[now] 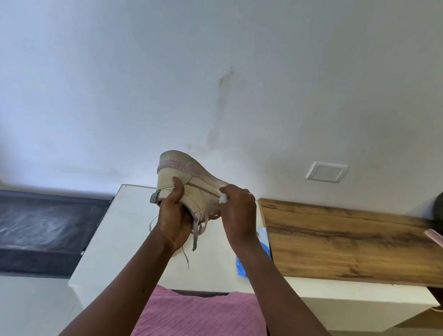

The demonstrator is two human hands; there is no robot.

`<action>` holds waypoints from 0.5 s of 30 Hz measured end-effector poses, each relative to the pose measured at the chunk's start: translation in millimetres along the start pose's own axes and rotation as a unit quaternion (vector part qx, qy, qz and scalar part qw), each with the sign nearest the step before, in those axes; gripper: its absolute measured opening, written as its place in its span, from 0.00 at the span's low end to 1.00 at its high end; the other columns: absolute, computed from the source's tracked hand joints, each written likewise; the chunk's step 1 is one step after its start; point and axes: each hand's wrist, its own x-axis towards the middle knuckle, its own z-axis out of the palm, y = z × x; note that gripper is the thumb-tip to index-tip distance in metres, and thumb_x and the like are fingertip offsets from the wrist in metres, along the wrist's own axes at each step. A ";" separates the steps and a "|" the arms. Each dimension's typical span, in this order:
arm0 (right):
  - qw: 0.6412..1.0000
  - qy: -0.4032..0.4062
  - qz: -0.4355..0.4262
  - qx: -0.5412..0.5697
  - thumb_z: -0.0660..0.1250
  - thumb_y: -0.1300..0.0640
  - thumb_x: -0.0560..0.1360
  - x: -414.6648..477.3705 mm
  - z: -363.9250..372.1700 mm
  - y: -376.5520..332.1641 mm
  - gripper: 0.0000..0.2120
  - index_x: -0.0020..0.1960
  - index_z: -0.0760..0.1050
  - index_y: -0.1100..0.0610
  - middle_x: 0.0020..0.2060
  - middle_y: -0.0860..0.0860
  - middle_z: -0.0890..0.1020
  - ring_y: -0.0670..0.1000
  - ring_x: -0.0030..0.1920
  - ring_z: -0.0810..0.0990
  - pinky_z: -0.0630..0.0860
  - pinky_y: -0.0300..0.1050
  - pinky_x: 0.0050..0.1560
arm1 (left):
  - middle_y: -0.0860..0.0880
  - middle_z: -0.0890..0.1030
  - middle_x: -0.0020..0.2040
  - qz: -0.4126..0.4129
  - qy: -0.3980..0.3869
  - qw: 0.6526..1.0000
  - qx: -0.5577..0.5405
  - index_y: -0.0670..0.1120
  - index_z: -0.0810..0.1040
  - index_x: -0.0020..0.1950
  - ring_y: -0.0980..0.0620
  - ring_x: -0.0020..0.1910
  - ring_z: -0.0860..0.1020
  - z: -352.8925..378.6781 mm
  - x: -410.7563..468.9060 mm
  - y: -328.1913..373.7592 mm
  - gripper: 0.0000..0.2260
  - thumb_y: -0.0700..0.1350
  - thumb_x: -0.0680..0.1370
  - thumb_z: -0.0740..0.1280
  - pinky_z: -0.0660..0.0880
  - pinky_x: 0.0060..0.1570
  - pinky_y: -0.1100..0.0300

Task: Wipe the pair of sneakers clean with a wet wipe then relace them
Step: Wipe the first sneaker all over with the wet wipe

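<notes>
Matt leather sneaker (186, 180); wood-grain board (343, 239); glossy white cabinet (128, 226).

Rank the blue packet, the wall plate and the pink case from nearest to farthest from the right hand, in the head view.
1. Blue packet, on the white table below the right hand.
2. Wall plate, up and to the right.
3. Pink case, far right on the wooden top.

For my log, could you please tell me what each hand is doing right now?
Left hand: grips the sneaker at its heel end.
Right hand: pinches a white wipe against the sneaker's side.
</notes>
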 end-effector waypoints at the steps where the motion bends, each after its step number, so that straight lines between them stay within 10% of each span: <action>1: 1.000 -0.012 0.025 -0.003 0.65 0.72 0.69 -2.2 0.7 2.6 0.11 0.43 0.82 0.61 0.37 0.57 0.84 0.58 0.38 0.81 0.79 0.47 0.37 | 0.41 0.81 0.58 0.007 0.000 1.000 0.006 0.42 0.74 0.62 0.41 0.59 0.79 -0.4 0.1 -0.6 0.26 0.60 0.77 0.54 0.68 0.64 0.39; 6: 0.999 0.012 0.048 0.001 0.68 0.71 0.68 0.1 0.7 -16.5 0.16 0.27 0.68 0.58 0.24 0.55 0.75 0.53 0.27 0.68 0.64 0.37 0.28 | 0.44 0.84 0.52 0.018 -0.015 0.999 0.031 0.43 0.75 0.59 0.47 0.53 0.82 2.0 1.8 -3.4 0.22 0.57 0.80 0.52 0.79 0.50 0.53; 15: 0.991 0.042 -0.066 0.104 0.67 0.60 0.68 1.9 -13.1 -59.3 0.08 0.41 0.82 0.63 0.36 0.57 0.84 0.56 0.35 0.80 0.73 0.39 0.40 | 0.44 0.81 0.49 0.059 -0.001 0.996 0.074 0.42 0.76 0.55 0.47 0.50 0.80 4.7 0.6 -2.7 0.21 0.54 0.82 0.50 0.79 0.43 0.59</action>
